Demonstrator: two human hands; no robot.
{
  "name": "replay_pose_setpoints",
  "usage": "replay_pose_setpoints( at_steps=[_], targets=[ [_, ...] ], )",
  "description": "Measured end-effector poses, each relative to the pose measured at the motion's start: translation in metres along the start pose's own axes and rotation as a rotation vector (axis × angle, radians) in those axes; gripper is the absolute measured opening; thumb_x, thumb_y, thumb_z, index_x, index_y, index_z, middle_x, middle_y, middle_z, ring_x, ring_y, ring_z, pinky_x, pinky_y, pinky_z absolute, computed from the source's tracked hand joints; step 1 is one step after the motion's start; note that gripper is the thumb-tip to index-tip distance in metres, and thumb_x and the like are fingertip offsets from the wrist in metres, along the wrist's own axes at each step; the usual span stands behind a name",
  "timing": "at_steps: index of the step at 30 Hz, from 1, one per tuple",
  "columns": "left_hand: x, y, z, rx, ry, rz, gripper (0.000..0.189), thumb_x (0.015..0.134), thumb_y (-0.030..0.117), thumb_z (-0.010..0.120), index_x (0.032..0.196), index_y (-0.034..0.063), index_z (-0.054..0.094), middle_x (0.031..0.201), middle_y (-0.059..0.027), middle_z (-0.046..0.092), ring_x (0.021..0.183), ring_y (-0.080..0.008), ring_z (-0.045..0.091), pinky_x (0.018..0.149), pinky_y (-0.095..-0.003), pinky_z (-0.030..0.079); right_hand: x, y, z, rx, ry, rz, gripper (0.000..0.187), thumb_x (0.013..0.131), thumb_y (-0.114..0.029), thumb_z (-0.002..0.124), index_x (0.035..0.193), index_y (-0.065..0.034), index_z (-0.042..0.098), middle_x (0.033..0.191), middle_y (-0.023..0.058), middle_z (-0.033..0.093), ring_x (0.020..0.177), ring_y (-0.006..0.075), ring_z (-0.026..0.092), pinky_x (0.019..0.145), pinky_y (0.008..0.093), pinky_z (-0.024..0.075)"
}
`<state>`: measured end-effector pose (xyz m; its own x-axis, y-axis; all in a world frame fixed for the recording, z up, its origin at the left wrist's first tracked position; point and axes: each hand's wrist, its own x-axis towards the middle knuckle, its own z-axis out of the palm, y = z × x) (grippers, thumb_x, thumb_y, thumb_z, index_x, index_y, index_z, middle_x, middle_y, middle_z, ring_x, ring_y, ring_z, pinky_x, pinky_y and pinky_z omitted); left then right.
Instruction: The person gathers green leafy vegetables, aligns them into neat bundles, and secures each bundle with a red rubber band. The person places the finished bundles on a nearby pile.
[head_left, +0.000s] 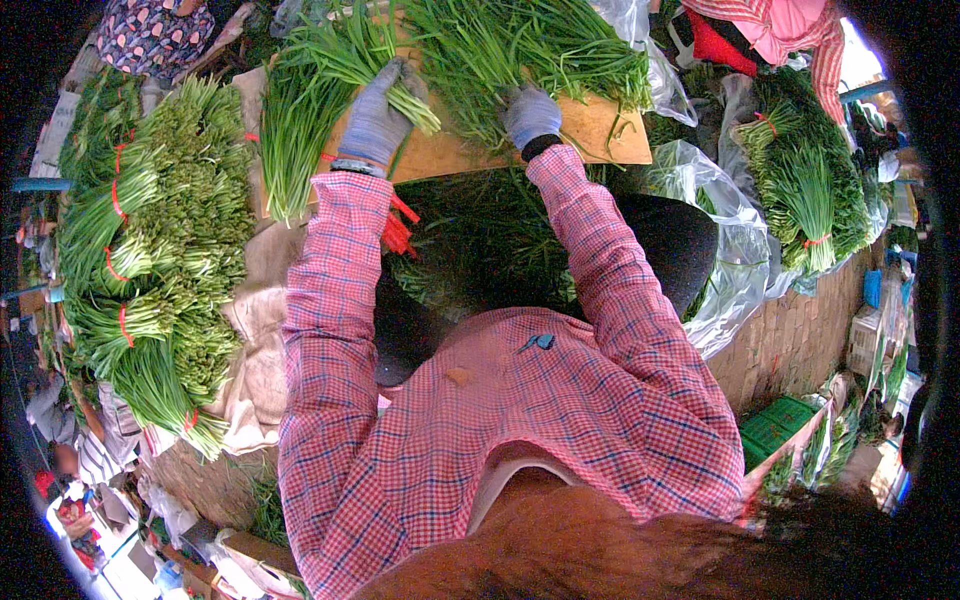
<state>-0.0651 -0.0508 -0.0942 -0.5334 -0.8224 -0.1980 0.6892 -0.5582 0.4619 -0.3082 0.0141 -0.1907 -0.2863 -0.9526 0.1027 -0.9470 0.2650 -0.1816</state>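
Observation:
My left hand (377, 112), in a blue-grey knit glove, holds a small bunch of garlic chives (414, 107) with the pale stem ends pointing right. My right hand (532, 118), gloved alike, touches a heap of loose garlic chives (480, 52); its fingertips are hidden among the leaves. Under both hands lies a wooden board (607, 131). Another sheaf of garlic chives (287, 150) rests across the board's left side, with stems toward me. Red tie strips (397, 234) hang below the board by my left forearm.
Several bundles tied in red (135, 255) are stacked on cloth (259, 322) at left. More tied bundles (810, 202) lie at right, past clear plastic sheeting (739, 225). Other people, one in a striped sleeve (825, 75), are nearby. A green crate (776, 431) stands lower right.

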Motion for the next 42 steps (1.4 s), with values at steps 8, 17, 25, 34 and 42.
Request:
replay_pose_setpoints(
  at_steps=[8,17,25,34,42],
  targets=[
    [-0.003,-0.002,0.003,0.012,0.047,0.017,0.017,0.091,0.020,0.062,0.101,0.0061,0.063,0.089,-0.0047,0.064,0.079,-0.0190,0.061,0.071,-0.0341,0.054,0.015,0.012,-0.028,0.388,0.050,0.061,0.035,0.084,-0.025,0.060,0.114,-0.0073,0.054,0.092,0.0229,0.065,0.089,0.0426,0.062,0.076,0.0493,0.0498],
    [0.012,-0.013,-0.002,0.099,0.165,0.072,0.012,0.089,0.018,0.066,0.091,0.0069,0.060,0.069,-0.0030,0.055,0.057,-0.0152,0.049,0.053,-0.0314,0.046,-0.020,0.013,-0.009,0.386,0.253,0.004,0.049,0.087,-0.029,0.062,0.131,-0.0120,0.049,0.093,0.0208,0.065,0.084,0.0385,0.062,0.072,0.0491,0.0510],
    [0.029,-0.057,-0.015,0.323,0.373,-0.107,0.017,0.083,0.014,0.073,0.096,0.0086,0.062,0.081,-0.0049,0.064,0.062,-0.0165,0.058,0.057,-0.0316,0.051,-0.051,-0.009,-0.016,0.369,0.438,-0.283,0.028,0.077,-0.012,0.066,0.105,-0.0136,0.061,0.090,0.0081,0.065,0.086,0.0335,0.057,0.075,0.0437,0.0451],
    [0.028,-0.073,-0.030,0.578,0.270,-0.134,0.030,0.079,0.020,0.076,0.104,0.0069,0.066,0.080,-0.0025,0.064,0.065,-0.0158,0.058,0.057,-0.0300,0.048,-0.077,-0.021,-0.028,0.156,0.401,-0.556,0.033,0.080,-0.023,0.063,0.112,-0.0151,0.060,0.098,0.0076,0.067,0.090,0.0317,0.059,0.077,0.0441,0.0457],
    [0.030,-0.068,-0.046,0.811,0.362,-0.043,0.026,0.072,0.027,0.080,0.083,0.0103,0.063,0.071,-0.0015,0.060,0.056,-0.0148,0.055,0.050,-0.0309,0.045,-0.092,-0.014,-0.050,0.492,0.002,-0.140,0.034,0.087,-0.040,0.059,0.102,-0.0093,0.063,0.092,0.0199,0.066,0.089,0.0384,0.063,0.080,0.0480,0.0501]
  ],
)
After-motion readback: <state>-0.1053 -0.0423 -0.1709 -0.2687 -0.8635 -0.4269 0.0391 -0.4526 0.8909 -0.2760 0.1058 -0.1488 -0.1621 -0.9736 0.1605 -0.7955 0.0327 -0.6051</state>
